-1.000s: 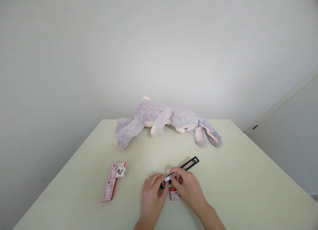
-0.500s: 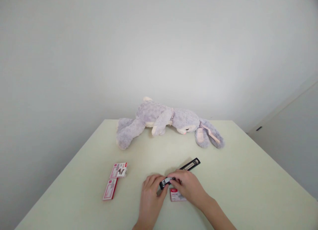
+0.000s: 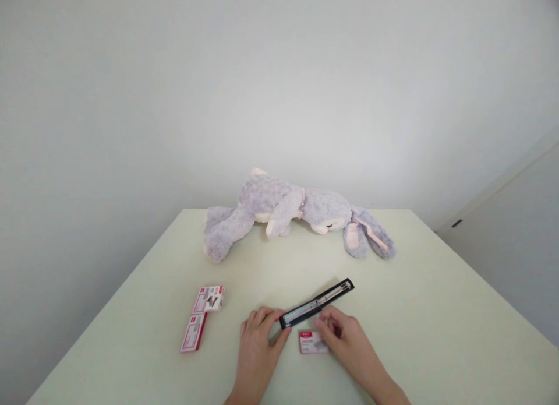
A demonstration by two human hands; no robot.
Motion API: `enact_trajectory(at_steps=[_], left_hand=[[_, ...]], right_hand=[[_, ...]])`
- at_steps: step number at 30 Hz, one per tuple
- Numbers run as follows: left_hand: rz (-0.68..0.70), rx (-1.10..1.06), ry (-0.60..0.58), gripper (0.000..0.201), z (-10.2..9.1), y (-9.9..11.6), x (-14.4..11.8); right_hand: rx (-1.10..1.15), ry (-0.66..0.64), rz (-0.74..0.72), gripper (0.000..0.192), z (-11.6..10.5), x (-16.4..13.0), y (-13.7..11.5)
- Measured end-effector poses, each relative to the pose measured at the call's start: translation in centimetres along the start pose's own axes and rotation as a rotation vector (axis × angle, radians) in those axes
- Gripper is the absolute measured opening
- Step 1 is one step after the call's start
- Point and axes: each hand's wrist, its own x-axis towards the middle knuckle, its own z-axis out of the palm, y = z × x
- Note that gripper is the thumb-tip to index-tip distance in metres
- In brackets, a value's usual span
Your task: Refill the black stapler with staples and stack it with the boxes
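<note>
The long, narrow stapler of black casing and silver metal [image 3: 317, 304] lay on the pale green, smooth-topped table [image 3: 131, 335], in front of the person and between the two hands. It was unfolded into nearly one line, with its inner side turned upward, probably so that the metal channel could be seen and reached from above. It lay aslant, its far end pointing away to the right.

The person's left hand [image 3: 258, 347] was grasping the near left end of the stapler, thumb on one side and forefinger on the other; I judge that this grip kept the light tool from sliding. The right hand [image 3: 347, 338] had its thumb and fingers drawn together, just beside the middle of the stapler. Whether something small was pinched there, I cannot tell, because the fingertips hid it.

Under this right thumb, the flat red-and-white cardboard box [image 3: 312, 342] was partly covered; its place seemed convenient, being so near to the stapler. Three other white cardboard boxes with red print [image 3: 192, 335] were grouped well apart on the left, which perhaps left working room for both hands. The lilac-grey plush rabbit [image 3: 266, 200] lay on its side along the far edge, away from the handling
</note>
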Motion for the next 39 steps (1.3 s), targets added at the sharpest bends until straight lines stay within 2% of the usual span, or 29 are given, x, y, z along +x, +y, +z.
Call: enact_trajectory(at_steps=[2, 4, 6, 8, 10, 14, 19, 21, 23, 25, 27, 30, 33, 36, 39], left_hand=[[-0.013, -0.006, -0.02, 0.027, 0.0, 0.0, 0.1], [-0.012, -0.011, -0.04, 0.028, 0.2, 0.1, 0.3], [0.004, -0.014, -0.055, 0.028, 0.4, 0.5, 0.5], [0.019, -0.015, -0.07, 0.028, 0.6, 1.0, 0.8], [0.026, -0.013, -0.078, 0.029, 0.7, 1.5, 1.0], [0.018, -0.003, -0.075, 0.027, 0.7, 1.9, 1.1], [0.004, -0.01, -0.058, 0.034, -0.2, 2.2, -0.2], [0.074, -0.038, -0.113, 0.043, -0.5, 2.9, -0.9], [0.253, -0.087, -0.265, 0.054, -0.8, 4.1, -1.3], [0.431, -0.119, -0.421, 0.069, -0.9, 5.2, -1.1], [0.487, -0.104, -0.487, 0.082, -1.0, 5.9, -0.5], [0.362, -0.029, -0.446, 0.089, -1.8, 5.1, 0.4], [0.174, 0.018, -0.356, 0.084, -2.7, 3.2, 0.8], [0.104, -0.002, -0.319, 0.079, -2.8, 2.1, 0.9], [0.111, -0.048, -0.322, 0.077, -1.8, 2.3, 0.8]], right_hand=[[-0.029, 0.043, 0.094, 0.043, -1.8, -0.3, 2.2], [0.06, 0.084, 0.115, 0.044, -3.7, -0.1, 3.6], [0.23, 0.079, 0.069, 0.051, -5.0, 0.6, 3.7], [0.342, 0.038, -0.006, 0.05, -5.6, 1.7, 2.7], [0.322, -0.016, -0.068, 0.042, -5.5, 2.8, 1.3], [0.074, -0.137, -0.168, 0.023, -4.0, 4.3, -1.3], [-0.022, -0.178, -0.197, 0.015, -2.5, 4.4, -2.7], [-0.04, -0.186, -0.202, 0.013, -2.5, 4.4, -3.0], [-0.055, -0.166, -0.204, 0.011, -2.7, 4.5, -3.0], [-0.066, -0.106, -0.187, 0.01, -2.9, 4.7, -2.7], [-0.067, -0.031, -0.147, 0.013, -3.1, 5.0, -2.0], [-0.038, 0.036, -0.068, 0.022, -3.5, 4.9, -0.2], [0.019, 0.044, -0.013, 0.039, -3.1, 3.9, 1.4], [0.191, 0.026, 0.036, 0.054, -1.2, 2.2, 1.8], [0.396, 0.021, 0.071, 0.061, 1.4, 1.0, 1.3]])
